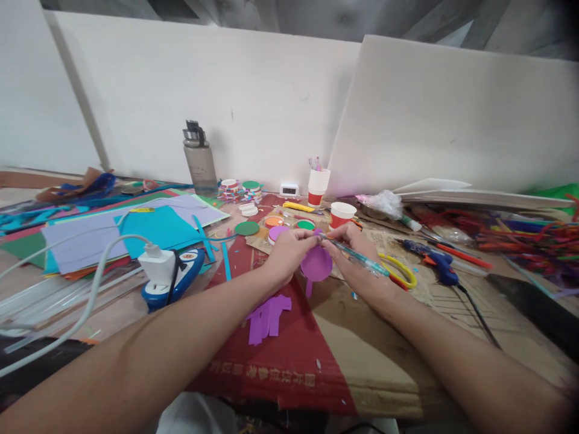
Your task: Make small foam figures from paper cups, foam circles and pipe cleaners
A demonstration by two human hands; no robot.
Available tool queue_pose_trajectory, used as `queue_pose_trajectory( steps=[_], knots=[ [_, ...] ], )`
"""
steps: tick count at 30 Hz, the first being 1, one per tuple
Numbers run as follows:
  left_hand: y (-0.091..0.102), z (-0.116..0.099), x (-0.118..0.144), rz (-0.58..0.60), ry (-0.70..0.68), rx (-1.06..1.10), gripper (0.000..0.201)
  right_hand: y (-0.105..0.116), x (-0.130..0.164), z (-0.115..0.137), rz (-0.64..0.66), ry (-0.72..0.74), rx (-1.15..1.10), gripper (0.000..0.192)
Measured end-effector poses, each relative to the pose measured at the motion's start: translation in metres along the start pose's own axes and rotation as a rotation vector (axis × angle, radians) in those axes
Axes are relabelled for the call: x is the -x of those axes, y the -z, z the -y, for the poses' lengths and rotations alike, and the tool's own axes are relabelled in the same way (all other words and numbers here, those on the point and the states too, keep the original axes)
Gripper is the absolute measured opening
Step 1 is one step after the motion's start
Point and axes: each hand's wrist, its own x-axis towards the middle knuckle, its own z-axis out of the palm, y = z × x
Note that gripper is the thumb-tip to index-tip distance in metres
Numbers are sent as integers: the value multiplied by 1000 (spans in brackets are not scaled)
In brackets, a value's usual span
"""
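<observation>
Close in front of me hangs a round purple paper piece (316,265) with a narrow purple strip below it. My left hand (289,256) pinches its upper edge, with fingers closed. My right hand (357,256) is closed at the other side of the edge, and a teal see-through pen (362,260) lies across it. The fingertips of both hands nearly meet at the top, and what lies exactly between them is hidden. Loose purple paper strips (269,319) are heaped on the cardboard (289,361) below my left wrist.
Yellow-handled scissors (400,271) lie beside my right wrist, with a blue glue gun (432,259) farther right. A blue power strip (174,280) and turquoise paper sheets (151,232) are at left. Paper cups (342,212), coloured discs (246,228) and a water bottle (199,157) stand beyond.
</observation>
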Motion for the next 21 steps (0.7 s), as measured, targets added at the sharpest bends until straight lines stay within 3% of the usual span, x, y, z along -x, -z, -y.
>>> queue_pose_trajectory(
  steps=[21],
  knots=[
    [-2, -3, 1, 48, 16, 36, 8, 1, 0, 4, -25, 53, 64, 16]
  ],
)
